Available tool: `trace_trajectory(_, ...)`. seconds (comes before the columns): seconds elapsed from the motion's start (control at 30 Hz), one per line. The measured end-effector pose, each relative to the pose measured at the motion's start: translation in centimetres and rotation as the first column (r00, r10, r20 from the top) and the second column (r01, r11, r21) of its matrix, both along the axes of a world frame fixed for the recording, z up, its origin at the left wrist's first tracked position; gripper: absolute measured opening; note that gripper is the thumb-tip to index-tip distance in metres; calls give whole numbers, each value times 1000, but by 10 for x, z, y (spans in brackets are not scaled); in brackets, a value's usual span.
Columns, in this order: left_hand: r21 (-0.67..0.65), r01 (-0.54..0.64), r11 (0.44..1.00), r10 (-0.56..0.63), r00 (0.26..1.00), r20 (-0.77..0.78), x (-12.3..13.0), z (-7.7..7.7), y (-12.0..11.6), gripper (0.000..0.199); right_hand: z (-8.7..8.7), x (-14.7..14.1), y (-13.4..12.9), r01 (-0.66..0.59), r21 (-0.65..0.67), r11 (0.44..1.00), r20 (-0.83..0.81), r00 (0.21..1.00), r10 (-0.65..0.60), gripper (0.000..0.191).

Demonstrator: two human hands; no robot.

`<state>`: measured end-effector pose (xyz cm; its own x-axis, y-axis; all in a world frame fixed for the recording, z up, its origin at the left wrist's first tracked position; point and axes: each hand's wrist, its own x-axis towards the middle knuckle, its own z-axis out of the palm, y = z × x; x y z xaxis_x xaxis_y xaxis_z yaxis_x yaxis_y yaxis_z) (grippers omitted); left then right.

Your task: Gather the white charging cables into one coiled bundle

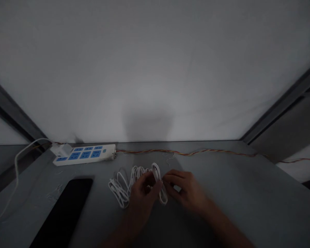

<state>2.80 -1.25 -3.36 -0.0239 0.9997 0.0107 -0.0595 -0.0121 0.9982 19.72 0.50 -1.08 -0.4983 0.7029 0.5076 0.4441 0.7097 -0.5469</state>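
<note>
A small coiled white cable (163,197) stands upright in the grip of my left hand (142,198), its loop showing above and below the fingers. From the right, the closed fingertips of my right hand (187,191) press together at the middle of this coil. Whatever they pinch there is too small and dim to make out. More bundled white cables (119,190) lie on the grey table just left of and behind my left hand, which partly covers them.
A white power strip (109,153) with blue sockets lies along the back left, with a white charger (63,150) plugged in. A black phone (64,210) lies at front left. Twisted coloured wires (193,153) run along the table's back, before a pale wall (155,69).
</note>
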Motion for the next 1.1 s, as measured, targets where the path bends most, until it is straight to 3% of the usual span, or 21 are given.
trace_trajectory(0.17,65,5,998,7,983,-181,-1,4,-4,24,2,1,-1,-11,-103,995,16,1000,13,17)
trace_trajectory(0.43,35,14,999,-9,987,-159,0,6,-6,27,6,1,1,-14,-238,971,10,1000,16,25)
trace_trajectory(0.73,51,9,999,-2,990,-141,-2,6,-5,35,5,-2,4,-64,-525,848,-131,991,-6,18)
trace_trajectory(0.93,113,19,993,9,970,-244,-3,7,-7,31,7,-4,4,-87,-583,808,-195,980,-34,17)
trace_trajectory(1.1,8,33,999,-32,991,-129,-2,8,-7,40,4,-2,6,-62,-542,838,-130,991,-10,13)
